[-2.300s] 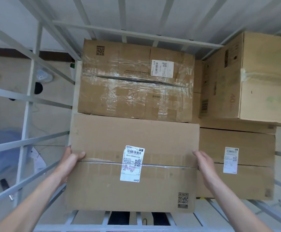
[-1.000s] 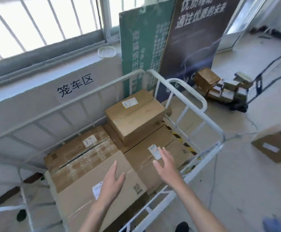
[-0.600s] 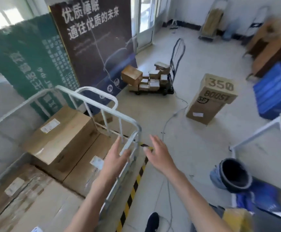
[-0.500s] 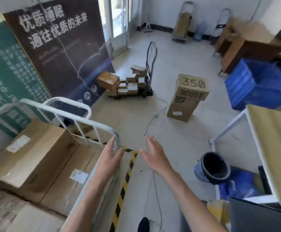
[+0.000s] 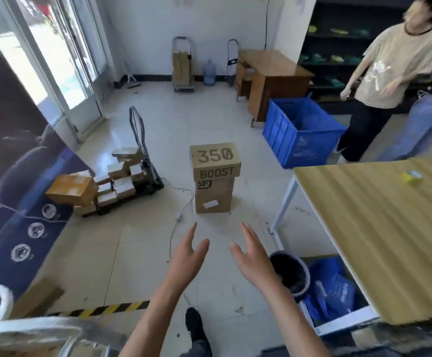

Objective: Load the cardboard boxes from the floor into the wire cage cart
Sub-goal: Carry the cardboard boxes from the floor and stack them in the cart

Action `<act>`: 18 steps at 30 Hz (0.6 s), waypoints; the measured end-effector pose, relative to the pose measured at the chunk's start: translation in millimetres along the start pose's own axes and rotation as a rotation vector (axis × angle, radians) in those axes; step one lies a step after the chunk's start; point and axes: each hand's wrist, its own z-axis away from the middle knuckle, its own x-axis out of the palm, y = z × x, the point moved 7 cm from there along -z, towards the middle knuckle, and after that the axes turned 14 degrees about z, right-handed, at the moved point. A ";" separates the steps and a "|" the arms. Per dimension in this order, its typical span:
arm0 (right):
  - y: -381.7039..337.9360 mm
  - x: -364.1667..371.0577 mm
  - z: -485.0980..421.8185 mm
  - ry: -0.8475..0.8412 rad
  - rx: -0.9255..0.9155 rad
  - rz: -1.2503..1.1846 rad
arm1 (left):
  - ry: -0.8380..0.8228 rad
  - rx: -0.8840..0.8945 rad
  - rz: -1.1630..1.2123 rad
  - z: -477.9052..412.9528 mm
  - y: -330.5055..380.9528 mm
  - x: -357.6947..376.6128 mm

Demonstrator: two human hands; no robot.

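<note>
Facing a stack of two cardboard boxes [image 5: 214,180] upright on the tiled floor straight ahead: top box [image 5: 214,159] printed "350 BOOST", lower box [image 5: 213,199] bearing a white label. Held left hand [image 5: 187,256] and right hand [image 5: 252,256] out toward it, apart from each other and short of the stack, palms turned inward, fingers [image 5: 192,235] straight and slightly spread, gripping nothing. Glimpsed the wire cage cart [image 5: 29,329] only as a blurred white rail at the lower left corner, well apart from the stack, with yellow-black tape [image 5: 111,309] on the floor near it. Noted to the left a hand truck [image 5: 142,161] loaded with many small cartons [image 5: 118,185], one larger carton [image 5: 72,189] tilted at its near end. Saw to the right a blue plastic crate [image 5: 279,130], contents impossible to make out; nearer, a dark bucket [image 5: 290,273] just beside a stuffed blue bag [image 5: 333,287] under a wood-topped table [image 5: 364,228]. Spotted against the far wall a second trolley [image 5: 182,64] carrying stacked brown boxes, next to a water jug [image 5: 209,72].
</note>
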 end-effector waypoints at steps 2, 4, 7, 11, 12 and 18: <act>-3.9 -11.1 -42.9 0.023 0.011 -0.021 | -0.031 0.015 -0.001 -50.9 10.4 11.4; -7.0 -20.9 -88.1 0.041 0.026 -0.024 | -0.050 0.035 0.009 -103.6 19.9 19.2; -4.1 -37.0 -148.5 0.054 0.106 -0.045 | -0.089 0.014 0.009 -177.3 30.5 30.3; 8.5 -65.2 -217.7 0.067 0.210 -0.058 | -0.114 -0.013 -0.058 -260.6 43.6 45.5; 12.2 -72.9 -232.9 0.073 0.235 -0.058 | -0.131 -0.007 -0.076 -280.4 48.1 49.9; 18.9 -96.5 -306.2 0.080 0.288 -0.077 | -0.202 -0.023 -0.060 -368.2 64.2 62.2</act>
